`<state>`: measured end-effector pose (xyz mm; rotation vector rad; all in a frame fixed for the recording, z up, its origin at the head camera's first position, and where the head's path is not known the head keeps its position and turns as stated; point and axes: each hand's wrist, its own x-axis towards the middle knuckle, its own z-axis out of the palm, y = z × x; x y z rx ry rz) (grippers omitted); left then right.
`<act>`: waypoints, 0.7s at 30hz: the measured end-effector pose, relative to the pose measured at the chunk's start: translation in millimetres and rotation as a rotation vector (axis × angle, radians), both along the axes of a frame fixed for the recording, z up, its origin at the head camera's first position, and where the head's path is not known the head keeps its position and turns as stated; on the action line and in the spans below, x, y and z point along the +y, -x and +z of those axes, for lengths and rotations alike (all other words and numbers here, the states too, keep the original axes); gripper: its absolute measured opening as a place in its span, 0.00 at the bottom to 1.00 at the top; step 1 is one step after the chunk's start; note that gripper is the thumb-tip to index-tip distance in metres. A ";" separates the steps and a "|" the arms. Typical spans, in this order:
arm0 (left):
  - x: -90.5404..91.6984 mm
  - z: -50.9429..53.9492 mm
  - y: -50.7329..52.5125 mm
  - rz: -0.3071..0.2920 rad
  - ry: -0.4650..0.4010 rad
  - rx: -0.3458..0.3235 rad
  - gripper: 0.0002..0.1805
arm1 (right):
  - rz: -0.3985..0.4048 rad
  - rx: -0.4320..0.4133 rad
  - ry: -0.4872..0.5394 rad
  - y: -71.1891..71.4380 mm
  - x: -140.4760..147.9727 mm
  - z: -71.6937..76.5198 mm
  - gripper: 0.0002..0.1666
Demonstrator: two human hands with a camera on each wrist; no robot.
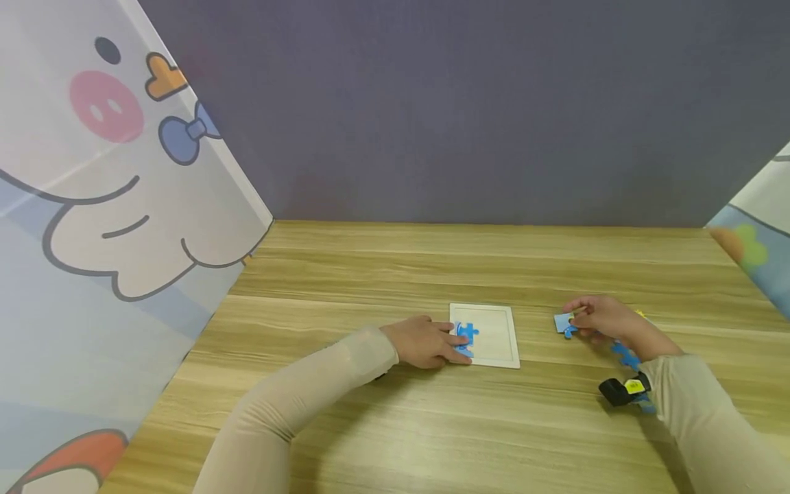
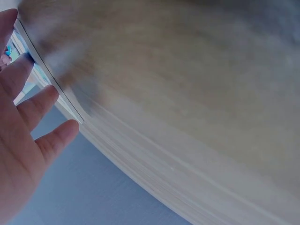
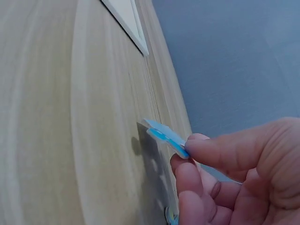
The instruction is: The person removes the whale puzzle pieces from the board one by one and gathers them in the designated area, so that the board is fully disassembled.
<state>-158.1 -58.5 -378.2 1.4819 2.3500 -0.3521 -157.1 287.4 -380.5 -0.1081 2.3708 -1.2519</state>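
Note:
A white square puzzle tray (image 1: 496, 336) lies on the wooden table. Blue jigsaw pieces (image 1: 467, 331) are set along its left side. My left hand (image 1: 426, 342) rests there with spread, mostly straight fingers touching the tray's left edge and the pieces; the left wrist view shows these fingers (image 2: 37, 108) by the tray's rim. To the right of the tray, my right hand (image 1: 601, 319) pinches a light-blue jigsaw piece (image 3: 164, 135) between thumb and fingertips, held just above the table. The palm side of the left hand's contact with the pieces is partly hidden.
More blue puzzle pieces (image 1: 626, 355) lie on the table under and beside the right forearm, partly covered. A black wrist camera (image 1: 614, 392) sits at the right cuff. A grey panel (image 1: 481, 110) rises behind the table, and a printed cartoon wall (image 1: 154, 226) stands at the left.

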 end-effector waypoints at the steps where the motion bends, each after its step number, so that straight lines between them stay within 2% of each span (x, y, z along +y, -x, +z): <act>1: 0.0 0.2 -0.2 0.001 0.000 -0.001 0.25 | 0.001 -0.002 -0.004 0.7 -0.4 0.0 0.24; 7: 0.1 1.8 -1.0 -0.007 0.005 0.007 0.26 | -0.016 -0.003 -0.053 4.1 -2.3 -1.0 0.21; 12: 0.1 3.2 -1.3 -0.016 -0.013 0.014 0.25 | -0.008 0.036 -0.125 3.8 -1.9 0.7 0.21; 17: 2.2 3.2 3.4 0.016 -0.045 -0.002 0.25 | 0.050 0.230 -0.274 1.5 -6.1 5.9 0.23; 19: 4.4 4.0 7.4 0.052 -0.044 -0.003 0.28 | 0.057 0.317 -0.319 1.0 -10.1 7.8 0.23; 21: 7.0 5.1 12.3 0.105 -0.034 0.001 0.31 | 0.054 0.373 -0.321 1.4 -15.6 9.2 0.22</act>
